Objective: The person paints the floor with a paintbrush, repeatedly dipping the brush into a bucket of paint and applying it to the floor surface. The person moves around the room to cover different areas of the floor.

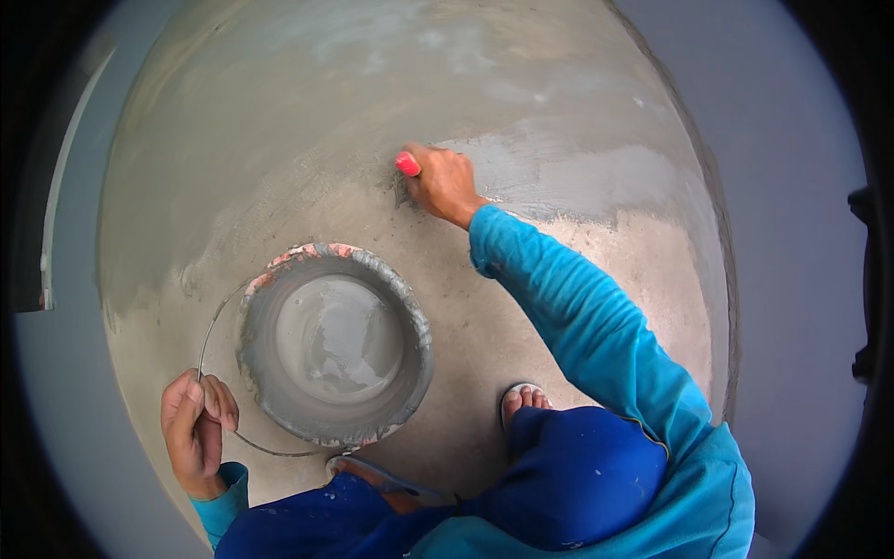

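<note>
My left hand [195, 423] is closed around the thin wire handle [216, 314] of a round bucket [419, 321], whose rim is crusted with grey mortar over patches of red. Inside it, wet grey cement slurry [307, 335] covers the bottom. Farther ahead, my right hand [443, 178] grips the red handle [408, 163] of a tool pressed low on the floor. Its blade is mostly hidden under the hand, so its exact kind is unclear. Wet grey coating [566, 168] lies spread on the floor to the right of that hand.
Bare, lighter concrete floor [461, 321] extends between the bucket and my sandalled foot [525, 398]. Grey walls stand at the left [70, 377] and right [789, 279], with a rough mortar seam [719, 195] along the right wall's base. An opening with a pale edge [70, 147] shows at far left.
</note>
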Motion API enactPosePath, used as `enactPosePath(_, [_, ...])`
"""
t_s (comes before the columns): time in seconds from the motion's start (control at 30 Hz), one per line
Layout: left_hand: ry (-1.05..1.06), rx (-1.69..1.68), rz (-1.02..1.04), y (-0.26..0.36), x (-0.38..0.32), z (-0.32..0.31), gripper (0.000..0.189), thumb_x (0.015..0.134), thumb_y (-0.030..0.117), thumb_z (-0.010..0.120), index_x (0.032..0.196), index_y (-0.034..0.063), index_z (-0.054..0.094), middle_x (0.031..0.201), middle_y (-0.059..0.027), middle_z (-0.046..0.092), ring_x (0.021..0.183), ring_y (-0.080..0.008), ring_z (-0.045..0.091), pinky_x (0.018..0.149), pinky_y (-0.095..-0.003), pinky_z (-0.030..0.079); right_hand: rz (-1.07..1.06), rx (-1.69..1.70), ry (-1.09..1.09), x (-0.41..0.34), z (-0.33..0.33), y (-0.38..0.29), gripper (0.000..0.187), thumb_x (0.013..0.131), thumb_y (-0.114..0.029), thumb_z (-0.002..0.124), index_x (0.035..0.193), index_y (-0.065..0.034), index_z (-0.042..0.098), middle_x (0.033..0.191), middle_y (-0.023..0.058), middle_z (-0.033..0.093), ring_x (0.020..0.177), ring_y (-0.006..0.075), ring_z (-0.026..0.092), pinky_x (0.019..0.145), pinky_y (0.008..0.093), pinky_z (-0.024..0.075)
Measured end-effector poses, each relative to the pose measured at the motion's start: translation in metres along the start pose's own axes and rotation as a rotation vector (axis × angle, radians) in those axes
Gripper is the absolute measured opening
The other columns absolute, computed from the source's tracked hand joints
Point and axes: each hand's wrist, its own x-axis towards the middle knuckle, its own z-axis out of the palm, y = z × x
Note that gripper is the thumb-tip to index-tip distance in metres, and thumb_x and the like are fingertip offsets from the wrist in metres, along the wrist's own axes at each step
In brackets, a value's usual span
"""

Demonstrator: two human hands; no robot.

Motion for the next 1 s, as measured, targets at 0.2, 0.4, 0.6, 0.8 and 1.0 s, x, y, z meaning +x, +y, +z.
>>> enactPosePath(0.2, [0.086,-0.009,-0.043,-0.005,-0.004,-0.003,0.033,0.104,0.025,0.050,0.076,0.0074,0.045,0.063,-0.0043,0.045,0.055,-0.0138,0.046,0.053,-0.0268,0.039,0.165,0.452,-0.065,0.035,0.037,-0.034,0.019,0.088,-0.026,0.072,0.094,-0.0092,0.067,0.085,0.0184,0.069,0.077,0.0389,0.067,0.069,0.0465,0.0527])
enactPosePath(0.4, [0.019,-0.041,-0.039,-0.009,-0.002,-0.016,0.034,0.104,0.023,0.048,0.076,0.0042,0.046,0.063,-0.0086,0.047,0.057,-0.0165,0.049,0.054,-0.0280,0.044,0.479,-0.066,0.212,-0.018,-0.113,0.155,0.024,0.088,-0.028,0.077,0.098,-0.0074,0.068,0.080,0.0116,0.073,0.072,0.0229,0.071,0.067,0.0363,0.0555])
enactPosePath(0.6, [0.058,-0.034,-0.041,-0.007,-0.003,-0.009,0.034,0.104,0.024,0.049,0.076,0.0052,0.046,0.062,-0.0071,0.046,0.055,-0.0157,0.048,0.053,-0.0273,0.042,0.442,-0.533,0.079,-0.033,-0.133,0.170,0.015,0.089,-0.020,0.062,0.103,-0.0168,0.067,0.087,0.0168,0.073,0.083,0.0401,0.070,0.071,0.0531,0.0552])
enactPosePath(0.8, [0.046,0.002,-0.032,0.002,-0.001,0.003,0.034,0.105,0.026,0.051,0.077,0.0064,0.046,0.063,-0.0059,0.045,0.054,-0.0148,0.047,0.051,-0.0269,0.040,-0.013,0.012,-0.066,0.014,0.013,-0.010,0.020,0.083,-0.011,0.067,0.103,-0.0121,0.066,0.090,0.0190,0.070,0.082,0.0413,0.069,0.068,0.0521,0.0527])
enactPosePath(1.0, [0.090,0.020,-0.042,0.003,-0.006,0.010,0.031,0.106,0.025,0.048,0.081,0.0080,0.044,0.064,-0.0030,0.042,0.054,-0.0122,0.042,0.051,-0.0261,0.035,0.316,0.429,-0.017,0.025,-0.003,0.031,0.025,0.091,-0.033,0.072,0.096,-0.0092,0.067,0.086,0.0176,0.070,0.079,0.0391,0.067,0.075,0.0459,0.0526])
